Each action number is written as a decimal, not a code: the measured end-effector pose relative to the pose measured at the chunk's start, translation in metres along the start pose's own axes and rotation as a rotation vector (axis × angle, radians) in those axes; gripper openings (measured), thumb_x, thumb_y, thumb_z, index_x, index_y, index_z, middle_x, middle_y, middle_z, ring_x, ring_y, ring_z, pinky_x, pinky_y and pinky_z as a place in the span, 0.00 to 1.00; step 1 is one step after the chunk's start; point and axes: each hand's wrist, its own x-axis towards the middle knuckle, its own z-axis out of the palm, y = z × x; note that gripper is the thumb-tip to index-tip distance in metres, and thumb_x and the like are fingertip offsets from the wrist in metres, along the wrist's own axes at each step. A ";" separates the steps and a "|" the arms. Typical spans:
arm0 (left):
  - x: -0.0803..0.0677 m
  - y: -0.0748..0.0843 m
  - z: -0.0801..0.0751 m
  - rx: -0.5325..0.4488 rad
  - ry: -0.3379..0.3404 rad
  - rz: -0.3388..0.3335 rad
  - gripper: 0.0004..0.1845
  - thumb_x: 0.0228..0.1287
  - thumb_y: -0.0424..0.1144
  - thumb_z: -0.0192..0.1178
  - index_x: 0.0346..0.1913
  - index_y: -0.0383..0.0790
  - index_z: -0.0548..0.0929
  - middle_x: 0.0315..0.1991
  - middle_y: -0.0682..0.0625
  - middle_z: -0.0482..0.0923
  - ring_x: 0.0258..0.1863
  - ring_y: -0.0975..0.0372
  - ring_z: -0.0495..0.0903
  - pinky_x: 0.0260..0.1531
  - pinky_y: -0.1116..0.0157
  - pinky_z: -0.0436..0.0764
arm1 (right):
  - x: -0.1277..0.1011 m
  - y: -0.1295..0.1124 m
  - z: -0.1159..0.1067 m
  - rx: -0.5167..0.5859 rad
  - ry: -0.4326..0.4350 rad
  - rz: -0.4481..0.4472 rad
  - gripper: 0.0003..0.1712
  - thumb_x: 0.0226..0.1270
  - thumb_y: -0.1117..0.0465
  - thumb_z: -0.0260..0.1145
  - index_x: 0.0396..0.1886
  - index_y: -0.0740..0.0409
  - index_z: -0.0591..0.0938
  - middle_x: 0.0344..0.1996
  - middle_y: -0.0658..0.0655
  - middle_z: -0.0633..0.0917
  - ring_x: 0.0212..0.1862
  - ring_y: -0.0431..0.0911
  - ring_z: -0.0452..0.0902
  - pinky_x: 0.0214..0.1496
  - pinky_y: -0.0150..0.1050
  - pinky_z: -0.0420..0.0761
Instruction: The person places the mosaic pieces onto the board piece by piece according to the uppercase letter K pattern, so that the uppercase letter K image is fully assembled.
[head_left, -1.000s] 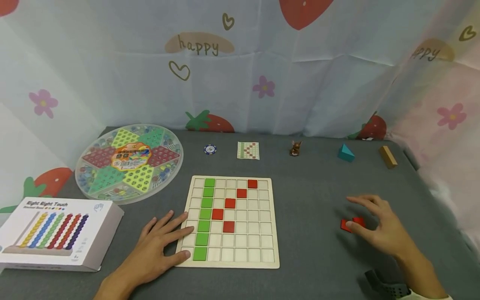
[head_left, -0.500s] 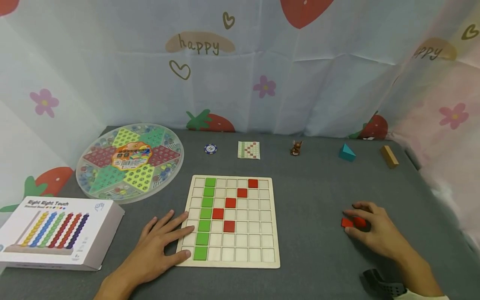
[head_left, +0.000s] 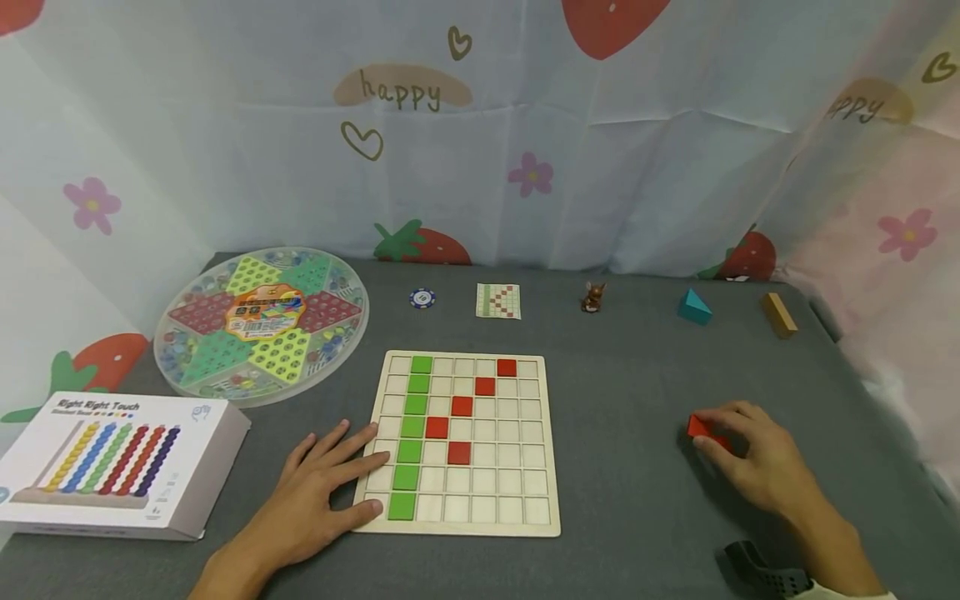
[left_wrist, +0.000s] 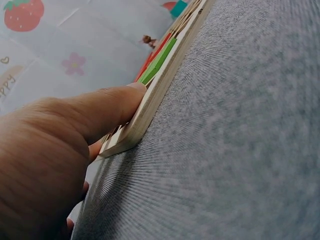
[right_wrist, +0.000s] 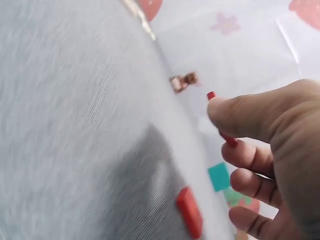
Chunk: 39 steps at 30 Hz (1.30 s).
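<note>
My left hand point(head_left: 307, 500) lies with spread fingers on the left edge of a wooden grid board point(head_left: 517, 529); its thumb point(left_wrist: 110, 107) presses the rim near a corner. A column of green tiles point(head_left: 411, 427) and a slanting run of red tiles point(head_left: 462, 407) sit in the board's cells. To the right of the board, my right hand point(head_left: 757, 454) pinches a red square tile point(right_wrist: 230, 139) between thumb and fingertips, above the cloth. Below it another red tile point(right_wrist: 190, 212) lies on the grey cloth, partly hidden by the hand in the head view.
Along the back stand a poker chip point(head_left: 422, 298), a small pattern card point(head_left: 498, 301), a mouse figurine point(head_left: 593, 297), a teal triangular block point(head_left: 694, 307) and a wooden block point(head_left: 779, 316). At left are a round Chinese checkers set point(head_left: 262, 312) and a white box point(head_left: 112, 467).
The right thumb and fingers have closed on one of the two red tiles and lifted it off the cloth. The left hand has stayed on the board.
</note>
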 end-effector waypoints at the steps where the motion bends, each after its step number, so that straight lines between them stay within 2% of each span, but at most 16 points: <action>1: 0.000 0.000 0.000 0.001 0.000 0.000 0.31 0.59 0.60 0.64 0.63 0.52 0.79 0.71 0.52 0.62 0.71 0.47 0.52 0.62 0.39 0.43 | 0.001 -0.002 -0.001 0.002 0.021 -0.013 0.19 0.51 0.69 0.77 0.45 0.59 0.85 0.38 0.51 0.80 0.40 0.47 0.73 0.38 0.43 0.75; 6: 0.000 0.000 0.000 0.000 -0.001 0.000 0.31 0.59 0.60 0.64 0.63 0.52 0.79 0.71 0.52 0.61 0.71 0.47 0.52 0.63 0.40 0.43 | 0.005 -0.014 -0.007 0.066 0.126 -0.062 0.23 0.46 0.73 0.78 0.45 0.61 0.86 0.38 0.50 0.82 0.39 0.41 0.74 0.38 0.29 0.73; 15: 0.000 0.000 -0.002 0.000 -0.001 -0.002 0.30 0.59 0.60 0.64 0.63 0.52 0.79 0.71 0.52 0.62 0.71 0.46 0.53 0.62 0.39 0.43 | 0.015 -0.047 -0.014 0.183 0.197 -0.101 0.25 0.40 0.75 0.79 0.43 0.60 0.87 0.38 0.50 0.83 0.43 0.37 0.73 0.42 0.25 0.69; 24: -0.001 0.000 -0.001 0.001 0.006 0.004 0.30 0.60 0.60 0.63 0.63 0.52 0.79 0.71 0.52 0.62 0.71 0.46 0.53 0.62 0.39 0.43 | 0.020 -0.077 -0.006 0.312 0.145 -0.174 0.26 0.41 0.79 0.77 0.45 0.62 0.86 0.39 0.51 0.82 0.43 0.41 0.74 0.42 0.26 0.72; 39: 0.000 0.000 0.000 -0.005 0.010 0.015 0.30 0.60 0.59 0.63 0.63 0.52 0.79 0.71 0.52 0.62 0.70 0.45 0.54 0.62 0.39 0.44 | 0.025 -0.119 0.025 0.463 0.021 -0.232 0.21 0.50 0.72 0.77 0.47 0.58 0.86 0.40 0.48 0.81 0.42 0.44 0.73 0.42 0.35 0.75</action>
